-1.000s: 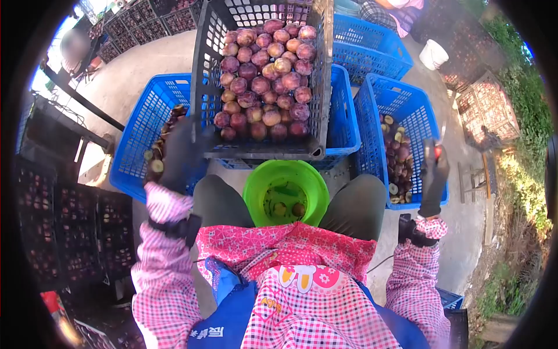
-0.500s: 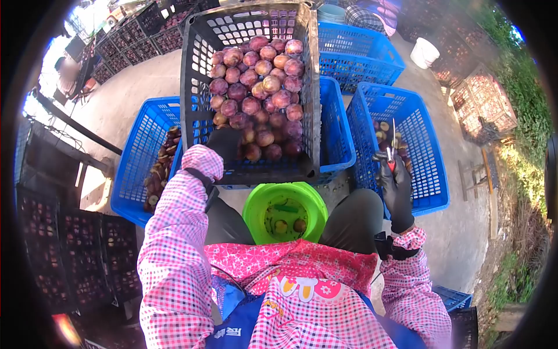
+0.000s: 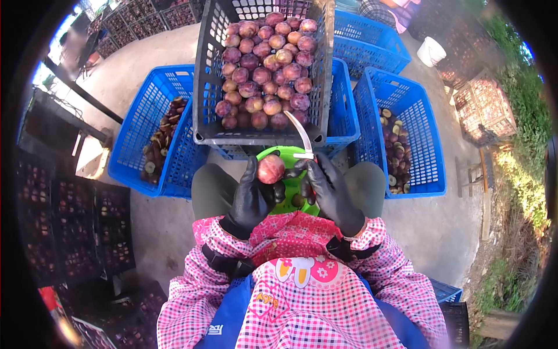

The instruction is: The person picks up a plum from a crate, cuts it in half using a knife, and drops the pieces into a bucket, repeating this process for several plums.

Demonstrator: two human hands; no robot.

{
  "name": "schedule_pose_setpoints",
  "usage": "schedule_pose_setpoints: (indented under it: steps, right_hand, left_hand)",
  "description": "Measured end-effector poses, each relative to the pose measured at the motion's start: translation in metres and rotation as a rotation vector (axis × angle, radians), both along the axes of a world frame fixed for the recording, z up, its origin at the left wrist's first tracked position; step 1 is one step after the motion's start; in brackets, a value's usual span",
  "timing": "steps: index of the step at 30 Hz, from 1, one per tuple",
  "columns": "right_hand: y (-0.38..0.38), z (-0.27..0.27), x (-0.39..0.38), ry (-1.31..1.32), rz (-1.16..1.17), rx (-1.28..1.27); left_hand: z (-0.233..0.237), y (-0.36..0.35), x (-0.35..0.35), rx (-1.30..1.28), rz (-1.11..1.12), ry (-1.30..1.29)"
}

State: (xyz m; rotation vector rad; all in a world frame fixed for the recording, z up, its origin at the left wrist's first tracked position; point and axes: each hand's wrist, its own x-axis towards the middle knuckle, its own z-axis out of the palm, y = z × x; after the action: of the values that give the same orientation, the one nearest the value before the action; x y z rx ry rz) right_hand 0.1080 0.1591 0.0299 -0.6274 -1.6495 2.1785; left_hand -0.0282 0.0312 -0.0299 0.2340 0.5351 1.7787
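Between thumb and fingers of my black-gloved left hand [image 3: 253, 195] is a reddish plum [image 3: 271, 169], held over the green bucket [image 3: 283, 152]. My right hand [image 3: 330, 189], gloved in black too, grips a knife by its red handle; the curved pale blade [image 3: 300, 131] points up and away from me. The blade is apart from the plum. Just beyond both hands, a black crate [image 3: 200, 116] full of whole plums [image 3: 261, 75] leans toward me. My hands cover much of the bucket.
A blue crate [image 3: 131, 131] with cut plums [image 3: 163, 139] stands at the left. Another blue crate [image 3: 427, 134] at the right holds cut plums [image 3: 397, 151]. Stacked dark crates [image 3: 75, 227] line the left side. A white bucket [image 3: 431, 52] stands at the back right.
My left hand has come out of the black crate with a plum. My right hand has brought the knife from the right blue crate to the middle, near the plum.
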Motion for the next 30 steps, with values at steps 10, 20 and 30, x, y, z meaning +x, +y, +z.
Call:
schedule_pose_setpoints:
  steps: [10,20,30]
  right_hand:
    - [-0.023,-0.001,0.017,-0.100,-0.012,0.777]
    - [-0.018,-0.001,0.020,-0.137,-0.088,0.144]
    - [-0.009,-0.019,0.031,-0.074,-0.108,0.819]
  left_hand:
    - [0.010,-0.003,0.031,-0.104,0.059,-0.144]
    - [0.038,-0.009,0.042,-0.163,0.429,1.311]
    - [0.015,-0.015,0.034,-0.121,0.114,0.199]
